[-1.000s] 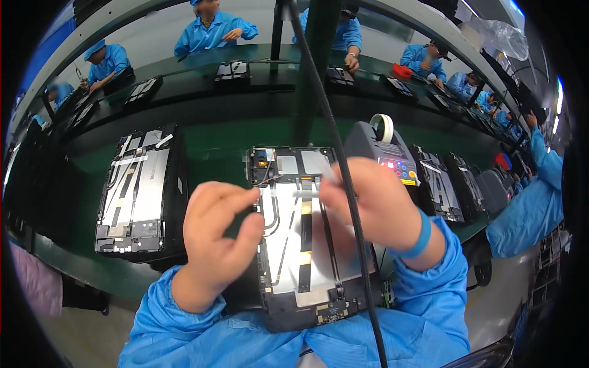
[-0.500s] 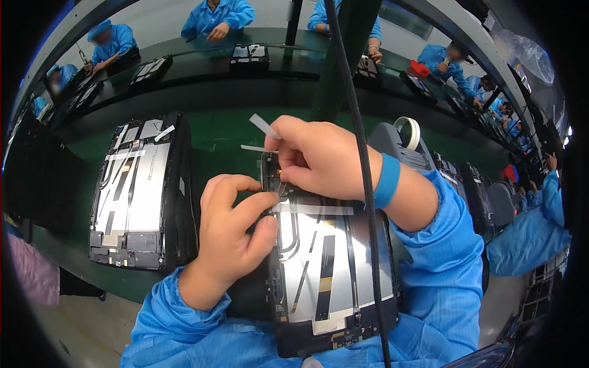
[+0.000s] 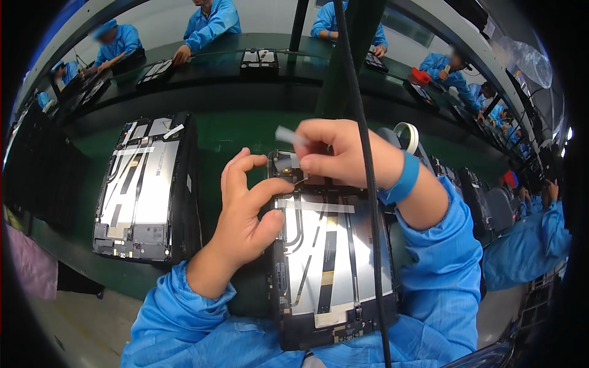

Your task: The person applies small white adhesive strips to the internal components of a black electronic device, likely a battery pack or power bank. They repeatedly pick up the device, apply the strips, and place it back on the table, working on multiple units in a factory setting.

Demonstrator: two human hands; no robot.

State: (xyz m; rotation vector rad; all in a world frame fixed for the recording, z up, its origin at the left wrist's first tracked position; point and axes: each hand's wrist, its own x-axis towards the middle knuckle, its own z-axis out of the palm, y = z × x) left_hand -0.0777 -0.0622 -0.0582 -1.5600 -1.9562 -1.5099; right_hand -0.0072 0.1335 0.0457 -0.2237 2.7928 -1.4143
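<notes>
In front of me lies an opened tablet-like device (image 3: 308, 236), with a silver panel, black flat cables and a black frame. A white tape strip (image 3: 325, 207) crosses its upper part. My left hand (image 3: 240, 211) has its fingers apart at the device's upper left edge, the index fingertip resting by a thin wire (image 3: 300, 181). Above the top end, my right hand (image 3: 343, 150) pinches a translucent white tape strip (image 3: 289, 136), which is blurred. A second strip (image 3: 284, 164) shows below those fingers. My right fingers partly cover the device's top end.
A stack of similar opened devices (image 3: 145, 187) stands to the left on the green bench (image 3: 221, 132). At the right are a tape roll (image 3: 407, 136) and more devices (image 3: 472, 184). A black cable (image 3: 362, 122) hangs in front of my right arm. Co-workers sit across.
My right hand has moved right and slightly down with the tape strip. My left hand has shifted slightly right, its index finger still on the device. A co-worker opposite has reached to the left.
</notes>
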